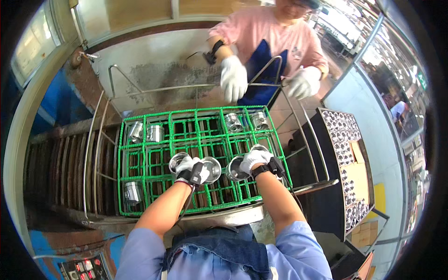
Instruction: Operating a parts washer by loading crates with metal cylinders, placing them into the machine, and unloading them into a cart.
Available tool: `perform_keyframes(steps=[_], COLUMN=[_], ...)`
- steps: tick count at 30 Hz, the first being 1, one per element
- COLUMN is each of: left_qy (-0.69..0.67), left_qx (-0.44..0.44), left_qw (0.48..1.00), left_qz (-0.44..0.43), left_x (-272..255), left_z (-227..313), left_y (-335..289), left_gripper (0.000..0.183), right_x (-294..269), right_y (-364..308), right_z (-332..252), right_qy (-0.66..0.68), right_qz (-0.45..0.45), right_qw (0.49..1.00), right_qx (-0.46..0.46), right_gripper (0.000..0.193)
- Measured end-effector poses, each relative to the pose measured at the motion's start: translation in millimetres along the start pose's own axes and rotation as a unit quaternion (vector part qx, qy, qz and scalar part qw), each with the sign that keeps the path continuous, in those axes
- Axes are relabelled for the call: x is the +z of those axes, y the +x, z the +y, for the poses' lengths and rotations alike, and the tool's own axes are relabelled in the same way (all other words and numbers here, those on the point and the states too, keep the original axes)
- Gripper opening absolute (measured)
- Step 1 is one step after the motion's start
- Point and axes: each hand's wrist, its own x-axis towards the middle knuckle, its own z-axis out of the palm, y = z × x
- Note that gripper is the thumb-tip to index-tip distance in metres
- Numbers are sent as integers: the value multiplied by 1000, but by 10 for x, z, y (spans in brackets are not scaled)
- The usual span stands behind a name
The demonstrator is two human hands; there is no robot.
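My left hand [189,166], in a white glove, is closed between two shiny metal pistons, one piston [176,162] on its left and another piston [213,171] on its right. My gloved right hand [255,161] likewise grips a piston [236,169] at its left and a second piston [259,148] at its far side. Both hands are over the near half of a green-wrapped wire grid [170,140]. In the grid's far row sit pistons at the left [154,133] and at the right [233,122]; one more piston [133,192] lies at the near left.
Across the grid stands a person in pink, whose gloved hands [234,80] are near the metal frame rail [168,88]. At right, a dark-sided table [322,186] carries many pistons and cardboard. Slatted rollers [65,163] lie at left; a control panel [84,269] is at lower left.
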Motion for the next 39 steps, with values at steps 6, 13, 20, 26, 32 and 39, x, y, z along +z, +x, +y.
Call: perform_keyframes(steps=[6, 13, 20, 26, 32, 39], left_qy=[41, 173, -392, -473, -495, -573], left_qx=[-64, 105, 66, 82, 287, 394], left_qw=[996, 967, 917, 874, 819, 710], left_qz=[-45, 156, -32, 76, -45, -112], left_x=[152, 258, -481, -883, -422, -512], left_z=[-146, -437, -473, 1269, 3095, 4346], left_y=[218, 229, 198, -690, -1390, -1432], left_gripper=[35, 47, 31, 38, 46, 47], right_x=[-100, 26, 1401, 2886, 3962, 4498], right_y=[-748, -2294, -3245, -3578, -4095, -4092], right_z=[92, 710, 1503, 2183, 2929, 3366], right_qy=[79, 423, 620, 282, 433, 421], right_qz=[240, 407, 285, 346, 138, 203], right_qw=[966, 776, 728, 834, 798, 781], right_qx=[-62, -230, -61, 325, 395, 415], right_gripper=[38, 44, 35, 19, 32, 32])
